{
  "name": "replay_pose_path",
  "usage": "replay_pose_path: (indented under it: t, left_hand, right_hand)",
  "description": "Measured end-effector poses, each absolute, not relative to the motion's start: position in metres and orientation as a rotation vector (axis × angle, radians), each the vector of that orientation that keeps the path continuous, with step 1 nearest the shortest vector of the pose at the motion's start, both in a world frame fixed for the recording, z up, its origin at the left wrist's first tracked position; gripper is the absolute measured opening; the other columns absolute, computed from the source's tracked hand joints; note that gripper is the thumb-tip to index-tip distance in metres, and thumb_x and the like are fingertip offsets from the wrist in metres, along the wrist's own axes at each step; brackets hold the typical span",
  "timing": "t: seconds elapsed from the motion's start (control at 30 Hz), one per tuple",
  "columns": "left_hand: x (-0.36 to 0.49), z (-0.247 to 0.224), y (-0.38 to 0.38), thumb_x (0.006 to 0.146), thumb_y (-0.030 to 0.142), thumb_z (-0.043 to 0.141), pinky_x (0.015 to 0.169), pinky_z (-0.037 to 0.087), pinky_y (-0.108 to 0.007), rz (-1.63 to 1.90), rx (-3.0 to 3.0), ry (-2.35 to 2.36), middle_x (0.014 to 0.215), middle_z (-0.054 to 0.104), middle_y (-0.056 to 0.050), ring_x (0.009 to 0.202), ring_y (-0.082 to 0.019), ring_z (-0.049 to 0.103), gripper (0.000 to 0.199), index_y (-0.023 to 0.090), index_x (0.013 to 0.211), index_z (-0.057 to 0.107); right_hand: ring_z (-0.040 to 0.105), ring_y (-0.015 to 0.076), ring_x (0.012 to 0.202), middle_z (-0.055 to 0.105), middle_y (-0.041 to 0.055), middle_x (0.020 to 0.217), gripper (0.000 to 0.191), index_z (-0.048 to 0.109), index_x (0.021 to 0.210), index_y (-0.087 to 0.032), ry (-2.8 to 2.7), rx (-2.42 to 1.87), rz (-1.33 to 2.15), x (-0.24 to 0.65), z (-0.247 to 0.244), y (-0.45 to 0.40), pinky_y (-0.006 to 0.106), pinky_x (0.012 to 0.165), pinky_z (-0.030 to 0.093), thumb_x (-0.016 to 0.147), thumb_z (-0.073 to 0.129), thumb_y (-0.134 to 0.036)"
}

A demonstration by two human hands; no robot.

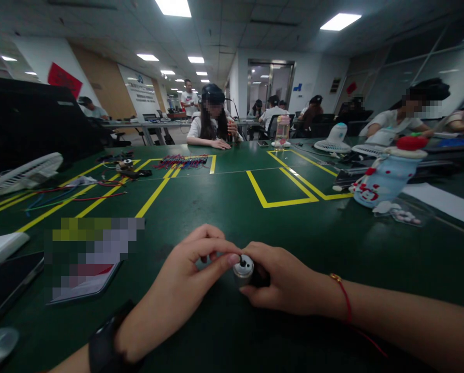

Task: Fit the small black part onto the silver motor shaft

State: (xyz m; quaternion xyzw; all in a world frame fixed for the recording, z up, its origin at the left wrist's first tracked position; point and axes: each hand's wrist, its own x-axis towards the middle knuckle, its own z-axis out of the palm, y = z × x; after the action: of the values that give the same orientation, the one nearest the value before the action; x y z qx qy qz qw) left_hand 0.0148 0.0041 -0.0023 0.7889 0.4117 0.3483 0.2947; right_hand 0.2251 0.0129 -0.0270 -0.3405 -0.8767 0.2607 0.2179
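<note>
At a dark green table (212,202), in the head view, two bare hands are meeting around a small metal cylinder (244,274) near the table's close edge. The right hand (286,280) is grasping the cylinder, its fingers and thumb curling around the side. The left hand (193,264) is bringing thumb and forefinger together at the round top end, touching it beside a dark spot at the centre; whether they are pinching a tiny part there, I cannot tell. A black band (107,336) is circling the left wrist, and a red cord bracelet (346,298) the right. Farther off, yellow tape (153,198) is marking out shapes, and a bundle of coloured wires (181,161) is lying across some of it. To the right, a light blue bottle (389,178) with a red top is standing. Across the table, a person (212,124) in dark headgear is sitting, resting one forearm on the surface.
</note>
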Motion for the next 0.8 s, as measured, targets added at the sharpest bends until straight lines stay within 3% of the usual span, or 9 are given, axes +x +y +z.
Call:
replay_pose_path:
  t: [0.17,0.4,0.67,0.8]
  left_hand:
    - [0.002,-0.016,0.005,0.089,0.021,0.058,0.075,0.044,-0.027,0.834,2.097,1.154,0.088,0.055,0.000,0.084,-0.016,0.056,0.015,0.026,0.091,0.071]
    - [-0.004,-0.039,0.009,0.088,0.021,0.060,0.075,0.045,-0.027,0.664,2.142,1.083,0.091,0.056,-0.001,0.086,-0.017,0.056,0.015,0.027,0.089,0.074]
    - [-0.003,-0.038,0.010,0.086,0.025,0.064,0.080,0.045,-0.028,0.654,2.129,1.074,0.094,0.060,0.000,0.090,-0.018,0.057,0.014,0.030,0.093,0.074]
    - [-0.005,-0.033,0.012,0.090,0.027,0.056,0.081,0.044,-0.030,0.716,2.016,1.151,0.094,0.064,-0.001,0.090,-0.019,0.059,0.018,0.027,0.096,0.072]
  right_hand:
    - [0.048,0.0123,0.068,0.056,0.0010,0.089,0.033,0.056,0.102,-0.018,-2.392,-0.934,0.756,0.226,-0.027,0.013,0.023,0.059,0.037,0.071,0.067,-0.018]
    - [0.049,0.0134,0.071,0.057,0.0011,0.089,0.032,0.057,0.101,-0.018,-2.379,-0.962,0.766,0.228,-0.031,0.012,0.025,0.061,0.039,0.070,0.066,-0.018]
    - [0.050,0.0139,0.074,0.057,0.0012,0.092,0.034,0.057,0.102,-0.018,-2.378,-0.969,0.796,0.229,-0.031,0.014,0.025,0.063,0.041,0.070,0.067,-0.018]
    - [0.052,0.0146,0.077,0.057,0.0015,0.094,0.035,0.056,0.104,-0.019,-2.377,-0.968,0.788,0.230,-0.030,0.013,0.026,0.067,0.042,0.070,0.066,-0.018]
